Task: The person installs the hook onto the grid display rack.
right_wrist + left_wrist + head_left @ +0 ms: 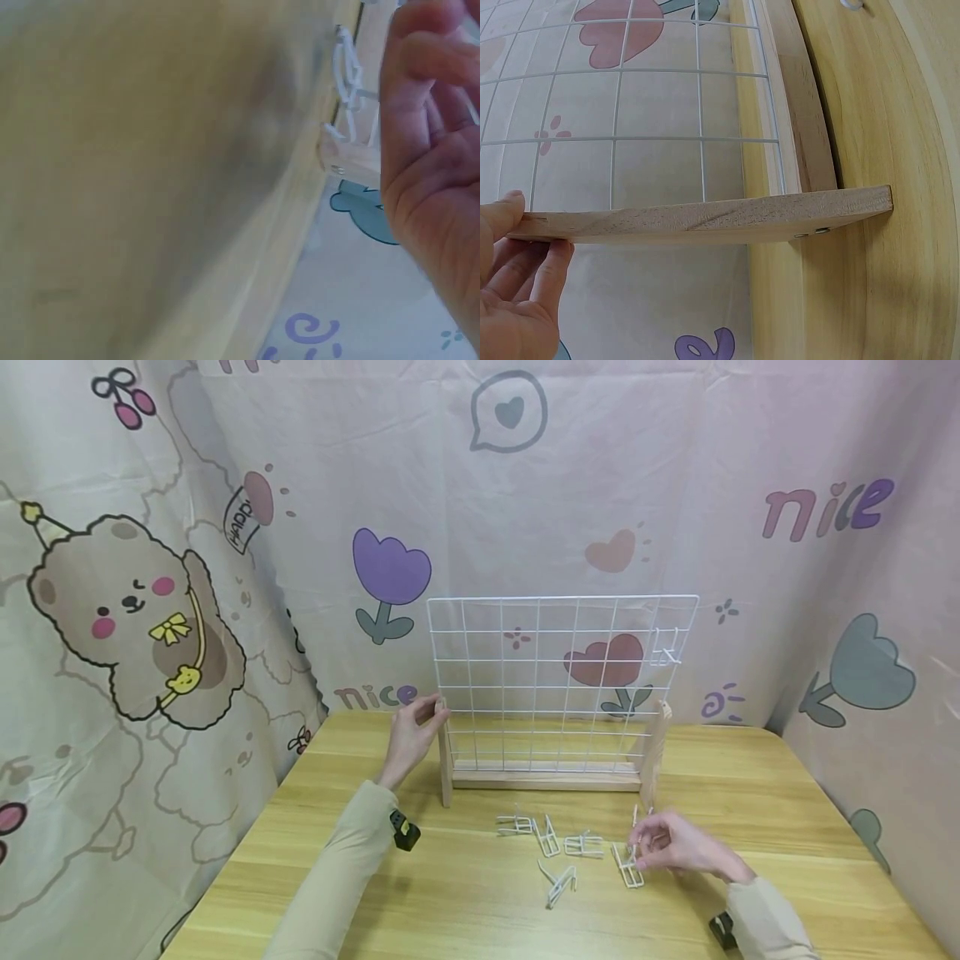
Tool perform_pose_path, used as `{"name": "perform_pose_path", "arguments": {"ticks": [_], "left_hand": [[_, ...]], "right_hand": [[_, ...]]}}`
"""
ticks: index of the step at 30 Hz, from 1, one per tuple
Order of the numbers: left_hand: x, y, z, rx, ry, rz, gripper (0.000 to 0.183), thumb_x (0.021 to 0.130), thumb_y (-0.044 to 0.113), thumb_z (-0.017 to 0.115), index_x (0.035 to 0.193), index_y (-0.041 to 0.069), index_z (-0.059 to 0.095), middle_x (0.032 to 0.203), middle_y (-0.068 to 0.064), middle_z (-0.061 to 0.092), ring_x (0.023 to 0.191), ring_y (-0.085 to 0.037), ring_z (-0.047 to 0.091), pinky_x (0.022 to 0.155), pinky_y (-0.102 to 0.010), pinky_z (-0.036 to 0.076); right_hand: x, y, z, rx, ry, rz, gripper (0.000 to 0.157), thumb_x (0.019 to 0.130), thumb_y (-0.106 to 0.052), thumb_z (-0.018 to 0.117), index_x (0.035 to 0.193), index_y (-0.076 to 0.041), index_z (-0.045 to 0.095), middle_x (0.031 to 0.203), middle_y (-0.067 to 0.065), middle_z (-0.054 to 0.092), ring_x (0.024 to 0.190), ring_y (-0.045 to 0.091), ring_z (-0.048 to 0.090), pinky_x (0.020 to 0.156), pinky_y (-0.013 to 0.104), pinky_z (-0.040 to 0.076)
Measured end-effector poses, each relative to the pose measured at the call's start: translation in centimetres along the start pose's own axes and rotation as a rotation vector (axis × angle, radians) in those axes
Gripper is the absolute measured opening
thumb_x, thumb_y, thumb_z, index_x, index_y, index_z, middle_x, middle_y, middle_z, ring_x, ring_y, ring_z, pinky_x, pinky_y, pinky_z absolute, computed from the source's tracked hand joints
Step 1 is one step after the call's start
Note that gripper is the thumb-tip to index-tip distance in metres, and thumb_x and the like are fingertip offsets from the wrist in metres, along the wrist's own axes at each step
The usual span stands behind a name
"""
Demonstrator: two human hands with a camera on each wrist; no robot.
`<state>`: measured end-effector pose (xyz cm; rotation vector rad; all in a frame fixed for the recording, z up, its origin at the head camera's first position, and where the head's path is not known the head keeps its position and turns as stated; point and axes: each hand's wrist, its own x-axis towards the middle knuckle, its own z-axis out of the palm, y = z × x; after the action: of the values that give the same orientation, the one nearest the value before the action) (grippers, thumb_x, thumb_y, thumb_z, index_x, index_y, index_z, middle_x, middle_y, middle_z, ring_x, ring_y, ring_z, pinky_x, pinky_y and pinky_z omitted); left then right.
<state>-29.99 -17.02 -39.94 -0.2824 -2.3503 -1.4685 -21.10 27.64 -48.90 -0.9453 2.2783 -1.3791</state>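
Observation:
A white wire grid rack [555, 685] stands upright in a wooden frame on the table. My left hand [412, 727] grips the top of the frame's left wooden post [705, 217], thumb on one side and fingers on the other. With fingers bent, my right hand [675, 843] is low over the table, its thumb and forefinger at a white wire hook [628, 867]. Whether they pinch it is not clear. Partly behind that hand is another wire hook [346, 71]. One more wire hook [664, 653] hangs at the grid's upper right.
Several loose wire hooks [583, 844] lie on the wooden table [465, 910] in front of the rack. The frame's right post [655, 747] rises behind my right hand. A printed curtain [510, 510] hangs behind the table and along its sides.

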Motion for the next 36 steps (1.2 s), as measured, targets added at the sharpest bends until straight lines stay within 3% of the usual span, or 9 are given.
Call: {"name": "perform_pose_path", "arguments": {"ticks": [5,8,16,29,36], "left_hand": [[0.0,0.1,0.0,0.001,0.002,0.004,0.045,0.095,0.02,0.07,0.133,-0.003,0.061,0.131,-0.025,0.065,0.122,-0.039,0.065,0.104,-0.047,0.056],[0.0,0.1,0.0,0.0,0.003,0.001,0.044,0.096,0.019,0.069,0.132,-0.003,0.061,0.131,-0.025,0.066,0.122,-0.039,0.065,0.104,-0.047,0.056],[-0.1,0.1,0.0,-0.004,0.004,-0.003,0.043,0.096,0.02,0.069,0.132,-0.003,0.061,0.131,-0.024,0.066,0.122,-0.038,0.065,0.105,-0.047,0.055],[0.0,0.2,0.0,-0.016,-0.001,0.002,0.044,0.096,0.019,0.069,0.133,-0.003,0.06,0.132,-0.025,0.065,0.123,-0.039,0.065,0.105,-0.046,0.055],[-0.1,0.1,0.0,-0.022,0.004,-0.001,0.043,0.096,0.017,0.069,0.132,-0.004,0.06,0.131,-0.025,0.065,0.123,-0.039,0.065,0.105,-0.046,0.055]], "right_hand": [[-0.1,0.7,0.2,0.031,0.004,0.068,0.028,0.083,-0.004,0.076,0.1,0.01,0.06,0.075,0.019,0.065,0.056,-0.005,0.052,0.039,0.016,0.048],[-0.1,0.9,0.3,0.042,-0.004,0.091,0.029,0.083,-0.004,0.077,0.101,0.009,0.058,0.074,0.019,0.064,0.057,-0.003,0.053,0.04,0.019,0.05],[0.3,0.8,0.7,0.01,0.004,0.198,0.037,0.08,-0.007,0.081,0.102,0.005,0.054,0.074,0.002,0.064,0.054,0.0,0.053,0.043,0.015,0.048],[0.5,0.6,0.7,0.003,-0.012,0.201,0.028,0.081,-0.009,0.08,0.091,0.008,0.06,0.069,-0.006,0.06,0.051,-0.002,0.049,0.042,0.01,0.043],[1.0,0.3,1.1,-0.12,-0.001,0.135,0.026,0.08,-0.014,0.083,0.08,0.001,0.062,0.066,-0.013,0.052,0.055,-0.007,0.043,0.046,0.01,0.037]]}}
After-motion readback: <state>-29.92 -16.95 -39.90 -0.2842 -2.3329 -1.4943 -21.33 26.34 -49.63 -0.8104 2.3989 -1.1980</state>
